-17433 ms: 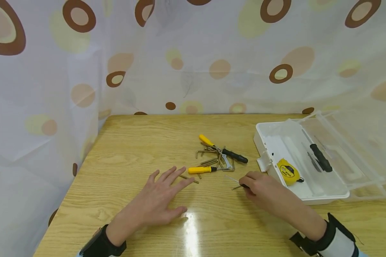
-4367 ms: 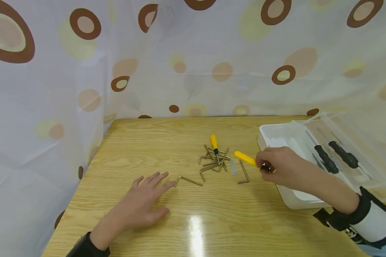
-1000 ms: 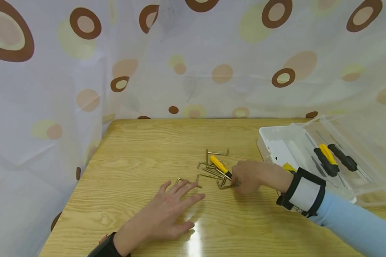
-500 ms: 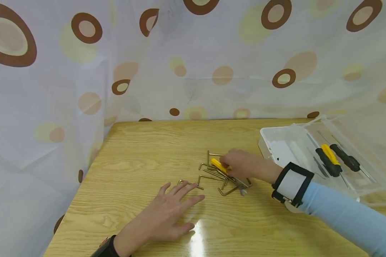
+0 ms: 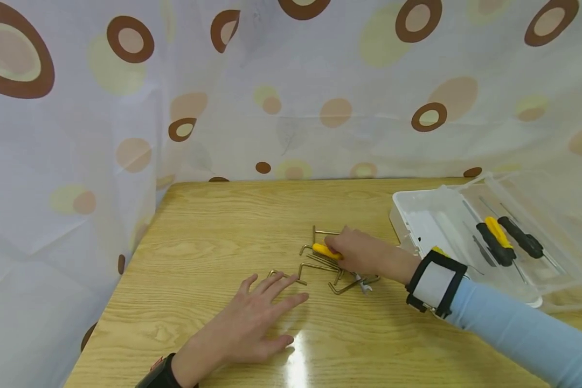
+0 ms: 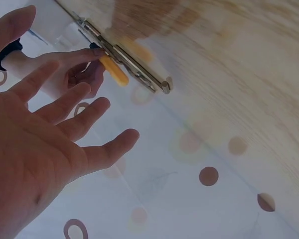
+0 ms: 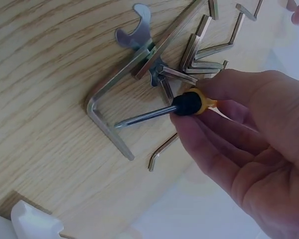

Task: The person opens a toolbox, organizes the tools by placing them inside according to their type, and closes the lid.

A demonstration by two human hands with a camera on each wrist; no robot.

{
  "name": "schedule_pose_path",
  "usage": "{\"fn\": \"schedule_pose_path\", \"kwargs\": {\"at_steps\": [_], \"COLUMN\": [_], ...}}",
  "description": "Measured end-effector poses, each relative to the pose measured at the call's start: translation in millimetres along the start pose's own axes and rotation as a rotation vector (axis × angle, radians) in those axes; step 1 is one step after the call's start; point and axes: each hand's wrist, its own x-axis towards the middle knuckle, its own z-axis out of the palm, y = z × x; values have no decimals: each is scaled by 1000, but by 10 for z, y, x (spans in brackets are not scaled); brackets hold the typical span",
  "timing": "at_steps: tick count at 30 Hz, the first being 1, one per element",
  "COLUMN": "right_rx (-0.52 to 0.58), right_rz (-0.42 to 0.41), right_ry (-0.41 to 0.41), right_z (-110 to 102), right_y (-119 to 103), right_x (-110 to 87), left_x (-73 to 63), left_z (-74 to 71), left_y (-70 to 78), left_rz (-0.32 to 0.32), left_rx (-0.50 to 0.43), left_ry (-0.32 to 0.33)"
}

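My right hand [image 5: 364, 250] pinches a small screwdriver [image 5: 324, 250] over the pile; its yellow handle pokes out to the left. In the right wrist view, thumb and fingers grip it near the black collar [image 7: 188, 102], and its bare shaft [image 7: 144, 117] points away from the palm. Below lie several L-shaped hex keys [image 5: 320, 268], a large hex key [image 7: 110, 135] and an open-end wrench [image 7: 141, 34], partly covered by keys. My left hand [image 5: 247, 323] is spread, fingers straight, palm down, its fingertips over a separate hex key [image 5: 300, 282]. It holds nothing.
At the right stands a white toolbox [image 5: 402, 215], its clear lid [image 5: 569, 248] folded open to the right. Inside lie black-handled screwdrivers [image 5: 519, 236] and a yellow-handled screwdriver [image 5: 497, 230]. A yellow tape measure [image 5: 438, 251] is mostly hidden by my right wrist strap.
Since the oldest frame, several screwdrivers have gone from the table into the toolbox. Over the last second my right hand moved up-left onto the yellow screwdriver, uncovering the wrench. My left hand stayed put.
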Motion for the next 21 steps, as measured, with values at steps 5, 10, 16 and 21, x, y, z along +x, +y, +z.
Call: {"fn": "schedule_pose_path", "kwargs": {"at_steps": [5, 10, 16, 21], "right_rx": [-5, -21, 17, 52], "right_rz": [2, -7, -25, 2], "right_ry": [38, 78, 150, 175], "right_z": [-8, 1, -64, -213], "right_y": [0, 19, 97, 134], "right_x": [-28, -77, -141, -218], "left_x": [0, 10, 26, 78], "left_z": [-13, -16, -15, -25], "left_y": [-6, -1, 11, -12], "left_rz": [-19, -31, -28, -19], "left_rx": [-16, -28, -17, -3], "left_ry": [-20, -36, -43, -30]}}
